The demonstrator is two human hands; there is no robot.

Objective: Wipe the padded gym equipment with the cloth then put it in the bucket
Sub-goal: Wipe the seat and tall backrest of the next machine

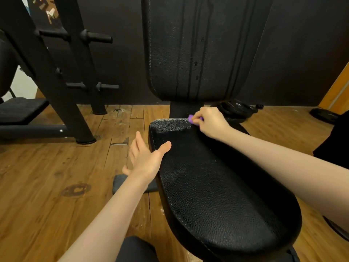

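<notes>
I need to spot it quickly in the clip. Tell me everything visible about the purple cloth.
Only a small bit of the purple cloth shows, bunched in the fingers of the right hand, which covers the rest. It sits at the far edge of the black padded seat, below the upright back pad. Its fabric and full size cannot be told.

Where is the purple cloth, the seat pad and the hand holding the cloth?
purple cloth (pixel 191 118): head view, its visible corner.
seat pad (pixel 217 186): head view, middle of top.
right hand (pixel 209 121): head view, its back.

Worn wooden floor (pixel 56 167). Black steel rack (pixel 62 87) with pegs at left. Weight plates (pixel 238 108) lie against dark wall (pixel 302 53).
</notes>
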